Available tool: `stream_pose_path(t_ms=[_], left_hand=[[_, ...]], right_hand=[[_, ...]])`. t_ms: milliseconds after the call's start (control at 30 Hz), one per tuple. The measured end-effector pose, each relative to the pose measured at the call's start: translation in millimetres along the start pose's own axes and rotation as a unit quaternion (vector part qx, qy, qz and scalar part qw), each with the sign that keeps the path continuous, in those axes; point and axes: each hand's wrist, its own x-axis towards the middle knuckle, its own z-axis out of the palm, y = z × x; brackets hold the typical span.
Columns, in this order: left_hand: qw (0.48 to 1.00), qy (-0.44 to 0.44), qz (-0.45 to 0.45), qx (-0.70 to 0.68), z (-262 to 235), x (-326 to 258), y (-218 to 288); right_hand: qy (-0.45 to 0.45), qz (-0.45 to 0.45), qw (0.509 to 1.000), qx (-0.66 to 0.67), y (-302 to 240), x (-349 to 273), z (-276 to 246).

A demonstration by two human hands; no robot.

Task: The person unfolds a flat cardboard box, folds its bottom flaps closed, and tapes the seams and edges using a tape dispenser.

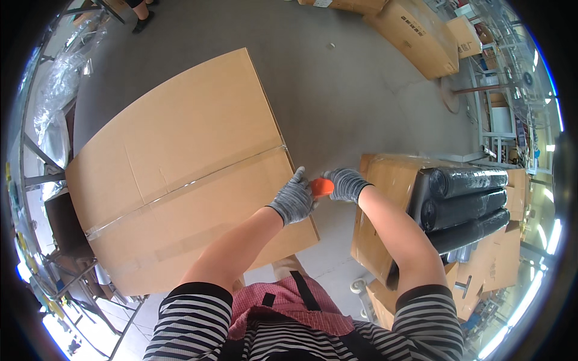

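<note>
Both of my hands wear grey striped knit gloves and meet in front of me, beside the right edge of a large cardboard box (pixel 198 120). My left hand (pixel 294 197) is closed, thumb up, at the left side of a small orange-red object (pixel 322 188) whose kind I cannot make out. From the other side my right hand (pixel 347 183) closes on the same object, its fingers curled and partly hidden. The big box has a seam running across its top face, with clear tape along it. Below my left hand, the box's near corner reaches toward my legs.
At my right, black film-wrapped rolls (pixel 469 207) lie on an open carton (pixel 376 222). More brown boxes (pixel 415 36) stand at the far right by metal shelving (pixel 500 120). Clear plastic film (pixel 57 102) hangs at the left. Another person's foot (pixel 143 23) shows far left.
</note>
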Motion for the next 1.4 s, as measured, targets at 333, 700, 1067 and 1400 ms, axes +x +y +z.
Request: stream_pose_path(t_ms=[333,700,1067,1400], left_hand=[[0.995,-0.051,-0.079,-0.03,-60,-20,37],[0.506,0.182,-0.245,-0.807,-67,-253,45],[0.54,0.319,-0.552,-0.55,30,-673,31],[0.503,0.292,-0.736,-0.348,143,-930,-50]], right_hand=[[0.383,-0.012,0.897,0.22,12,-131,10],[0.407,-0.205,0.865,0.212,-217,-151,-5],[0.174,-0.315,0.925,0.12,-517,-113,52],[0.144,-0.299,0.943,0.012,-690,-85,84]])
